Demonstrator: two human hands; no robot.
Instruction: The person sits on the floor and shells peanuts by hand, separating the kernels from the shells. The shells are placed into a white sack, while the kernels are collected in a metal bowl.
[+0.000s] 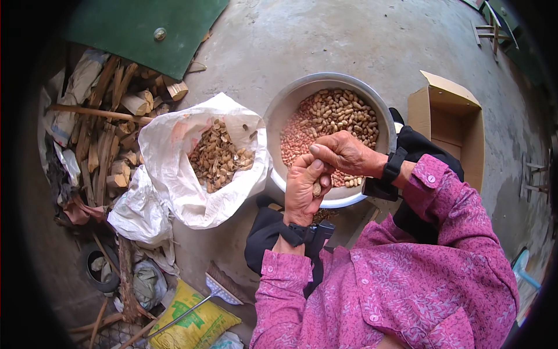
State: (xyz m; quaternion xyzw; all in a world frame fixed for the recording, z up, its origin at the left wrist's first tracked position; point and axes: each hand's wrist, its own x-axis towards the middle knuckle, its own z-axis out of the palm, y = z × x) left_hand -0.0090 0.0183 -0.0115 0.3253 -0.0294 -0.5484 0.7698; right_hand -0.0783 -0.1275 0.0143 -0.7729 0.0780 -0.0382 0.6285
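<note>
Over the near edge of a wide metal basin [383, 119], my two hands meet. My left hand [299, 189] is curled closed, and an unshelled peanut [317, 189] shows between its fingers. Thumb and fingers of my right hand [349, 154] are pinched together against the left fingertips; whatever they grip is hidden. Inside the basin, unshelled peanuts [343, 110] fill the far right side. Shelled pink peanut kernels [296, 134] lie on the left side and under my hands. To the left of the basin, an open white sack [157, 139] holds empty peanut shells [218, 160].
An open cardboard box [474, 139] stands right of the basin. Split firewood [104, 145] is piled at the left beside a green panel [139, 29]. At the lower left lie a yellow bag [195, 320], a long-handled swatter [224, 291] and a dark tyre-like ring [96, 270].
</note>
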